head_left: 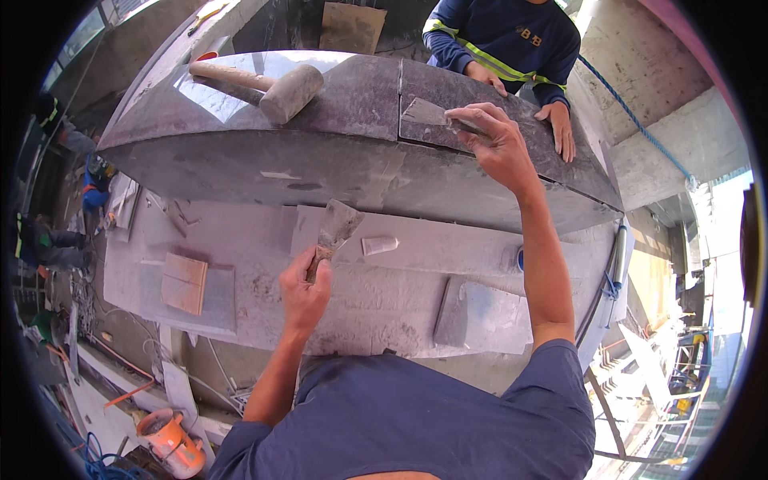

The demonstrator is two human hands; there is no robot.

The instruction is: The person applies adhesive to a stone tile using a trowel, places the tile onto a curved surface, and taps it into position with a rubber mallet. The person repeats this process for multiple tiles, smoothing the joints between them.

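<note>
My left hand (pixel 306 290) is closed round the handle of a putty knife (pixel 340 226), its broad, dirty blade tilted up toward the front face of a grey stone-slab block. In my right hand (pixel 498 144) is a second putty knife with a metal blade (pixel 425 112). That blade lies over the dark top slab (pixel 352 100), just right of the joint between two slabs; whether it touches the surface I cannot tell. A mallet (pixel 292 94) with a thick pale head and wooden handle rests on the left slab.
Across the block, a co-worker in a dark reflective-striped top (pixel 504 36) rests both hands on the right slab. A small white tube (pixel 379 245), a tile piece (pixel 185 283) and a grey slab (pixel 483 315) lie on the lower ledge. An orange bucket (pixel 171 442) stands at lower left.
</note>
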